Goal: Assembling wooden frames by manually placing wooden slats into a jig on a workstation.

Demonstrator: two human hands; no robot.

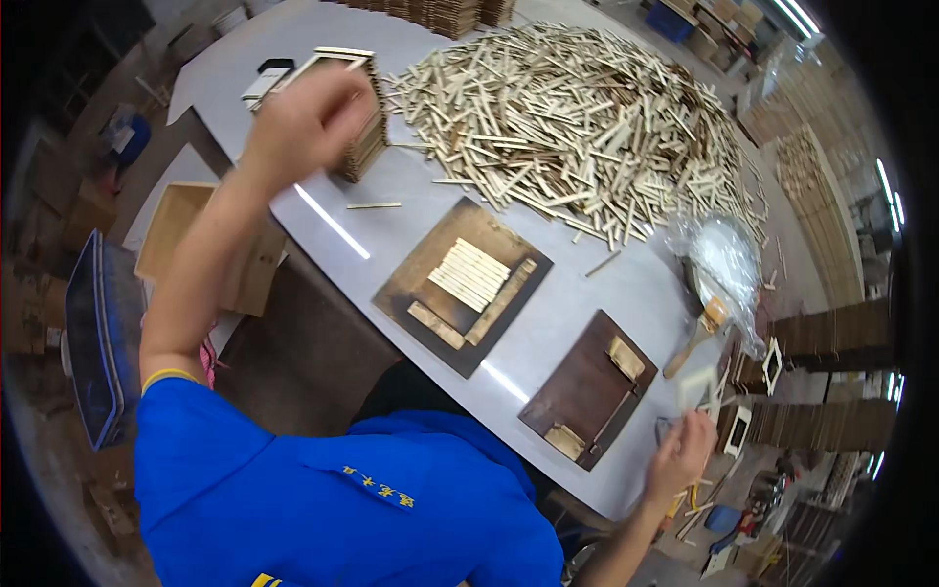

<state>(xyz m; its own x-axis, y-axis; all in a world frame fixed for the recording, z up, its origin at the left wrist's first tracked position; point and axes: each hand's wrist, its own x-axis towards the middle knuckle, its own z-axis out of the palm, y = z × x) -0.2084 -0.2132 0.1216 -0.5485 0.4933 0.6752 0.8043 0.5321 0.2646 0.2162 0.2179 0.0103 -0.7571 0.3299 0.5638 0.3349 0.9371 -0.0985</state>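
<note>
My left hand (315, 125) is raised over the stack of thin wooden frames (368, 149) at the far left of the table. Its fingers curl downward but are smeared by motion, so what they hold, if anything, is hidden. At the right edge of the table, my right hand (682, 452) has its fingers closed beside a pale, blurred flat piece (696, 389). Between the hands, a dark board (411, 269) carries a row of short pale wooden strips (471, 274) inside two wooden guide bars. A second brown board (577, 391) bears two small wooden blocks.
A large heap of loose wooden sticks (587, 127) covers the far table. One stick (374, 205) lies apart. At the right are a plastic-wrapped bowl (724, 256) and a wooden-handled brush (694, 338). A wooden box (176, 230) and blue bin (93, 342) stand left.
</note>
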